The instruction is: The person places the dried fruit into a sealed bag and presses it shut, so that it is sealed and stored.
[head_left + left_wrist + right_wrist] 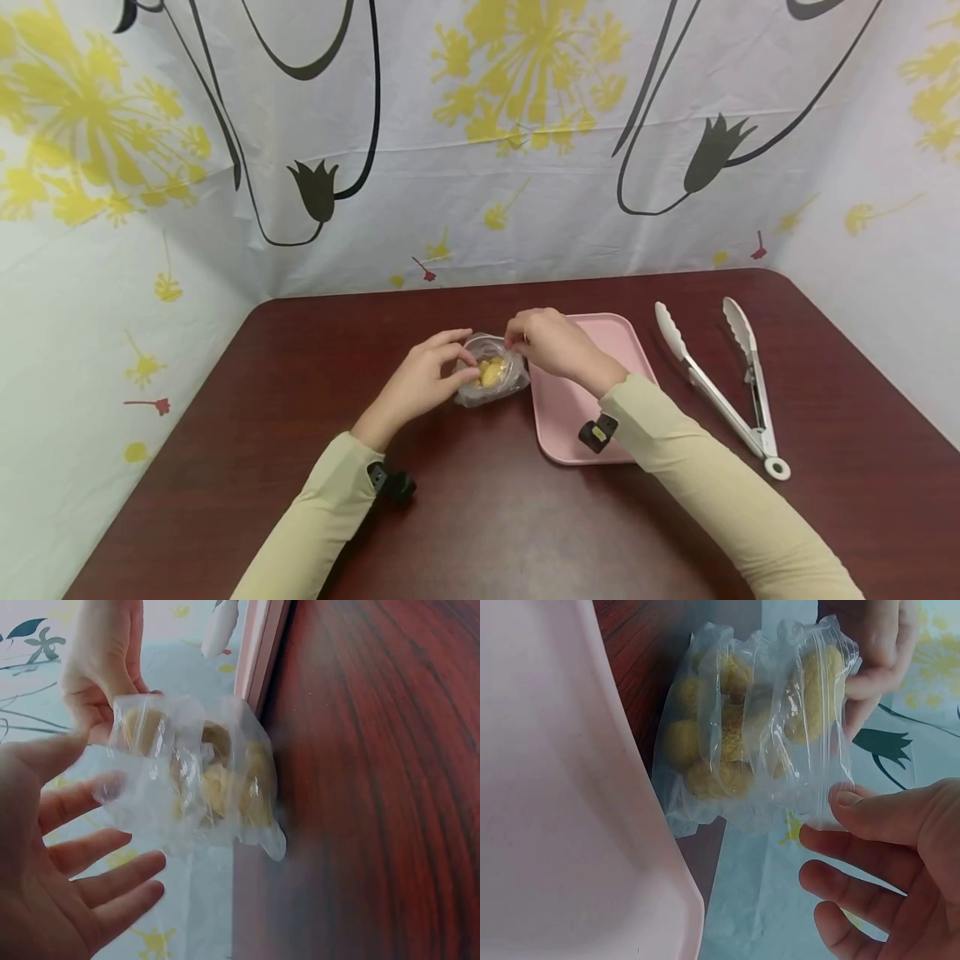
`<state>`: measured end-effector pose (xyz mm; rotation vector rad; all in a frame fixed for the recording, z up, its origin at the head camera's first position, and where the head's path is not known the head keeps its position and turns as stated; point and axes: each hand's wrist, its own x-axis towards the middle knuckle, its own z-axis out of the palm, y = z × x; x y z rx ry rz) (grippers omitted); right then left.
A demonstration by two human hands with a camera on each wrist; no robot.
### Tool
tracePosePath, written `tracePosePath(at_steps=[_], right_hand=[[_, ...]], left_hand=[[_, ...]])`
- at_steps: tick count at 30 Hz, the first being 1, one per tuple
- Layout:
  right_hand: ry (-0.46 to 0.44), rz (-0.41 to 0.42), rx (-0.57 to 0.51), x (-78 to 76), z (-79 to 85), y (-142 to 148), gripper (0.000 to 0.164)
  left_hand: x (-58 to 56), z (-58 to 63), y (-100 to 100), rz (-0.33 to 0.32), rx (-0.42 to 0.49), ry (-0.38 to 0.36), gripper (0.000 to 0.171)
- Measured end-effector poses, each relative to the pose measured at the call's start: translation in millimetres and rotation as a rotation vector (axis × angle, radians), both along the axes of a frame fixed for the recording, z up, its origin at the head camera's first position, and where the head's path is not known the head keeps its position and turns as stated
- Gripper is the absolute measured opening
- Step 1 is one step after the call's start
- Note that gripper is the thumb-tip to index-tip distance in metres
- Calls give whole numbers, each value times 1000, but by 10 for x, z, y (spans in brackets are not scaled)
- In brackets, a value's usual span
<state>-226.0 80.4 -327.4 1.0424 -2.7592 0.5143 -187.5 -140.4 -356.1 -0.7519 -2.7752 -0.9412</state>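
Observation:
A clear plastic zip bag stands upright on the table, its mouth open at the top. Inside are several rounded yellow-brown pieces of what looks like food. My right hand pinches the bag's top edge at its right side between thumb and index finger. On the left side, my left hand has its fingers spread, the index fingertip touching the plastic and seen through it in the left wrist view. The left thumb stands apart from the bag.
A pink tray lies right beside the bag, under my right forearm. Metal tongs with pale tips lie spread apart farther right. The dark red wooden table meets a patterned cloth at the back.

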Motion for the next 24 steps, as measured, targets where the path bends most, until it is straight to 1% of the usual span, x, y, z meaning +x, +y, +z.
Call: tracePosePath(at_steps=[3, 4, 6, 8, 10, 12, 17, 24], right_hand=[[-9, -29, -10, 7, 5, 3, 8], [-12, -39, -15, 9, 6, 4, 8], [-10, -51, -25, 12, 7, 9, 8], [-7, -56, -36, 17, 7, 15, 8], [-1, -53, -44, 21, 9, 19, 9], [-1, -58, -51, 25, 15, 20, 8], [9, -74, -80, 51, 59, 27, 6], [42, -75, -144, 72, 128, 68, 5]], left_hand=[[35, 20, -4, 15, -56, -33, 23], [38, 19, -6, 19, -77, -31, 25], [39, 11, -13, 27, -100, -18, 24], [29, -8, -20, 38, -113, 27, 19], [10, -26, -26, 55, -90, 69, 15], [-5, -36, -34, 77, -44, 97, 13], [-19, -7, -42, 104, 77, 119, 8], [-8, 66, -52, 123, 152, 211, 4]])
